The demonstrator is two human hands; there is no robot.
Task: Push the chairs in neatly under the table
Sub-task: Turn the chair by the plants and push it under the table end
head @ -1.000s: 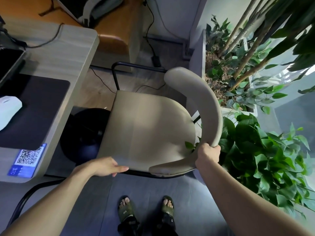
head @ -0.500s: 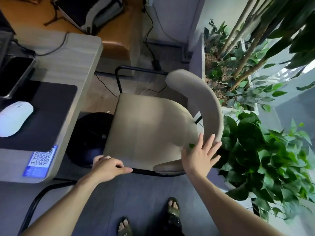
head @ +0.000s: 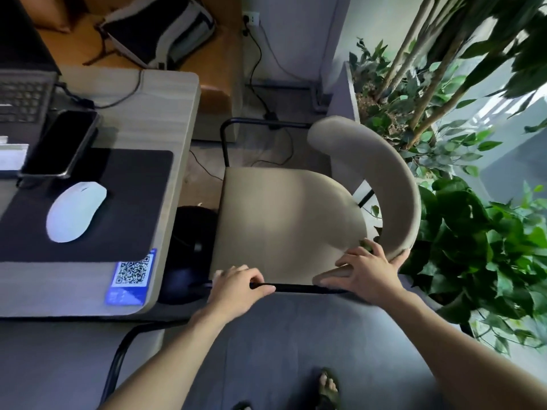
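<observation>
- Your left hand point(head: 238, 287) is curled over the near edge of the chair point(head: 288, 220), fingers wrapped around the black frame bar point(head: 296, 288) at the seat's near left corner, thumb lying along the bar
- Your right hand point(head: 368, 272) is spread flat on the near end of the curved backrest point(head: 381, 184), fingers splayed over the pad and toward the seat, thumb side hooked round the outer edge; it presses rather than clamps
- The chair is beige and padded with a thin black metal frame, and it stands on the floor just beside the right edge of the table point(head: 142, 184), not tucked beneath it; its seat faces the table and its backrest curves along the side away from it
- A dark round object point(head: 189, 250) sits on the floor between the seat's left edge and the table, partly under the tabletop; what it is cannot be made out
- On the table lie a black mouse pad point(head: 97, 202) carrying a white mouse point(head: 75, 211), a dark phone point(head: 62, 143) propped at the pad's far edge, part of a laptop keyboard point(head: 20, 102), and a blue QR sticker point(head: 133, 276) at the near right corner
- Leafy green plants point(head: 479, 238) crowd close against the backrest on your right
- A sandalled foot point(head: 327, 389) shows on the grey floor below your arms
</observation>
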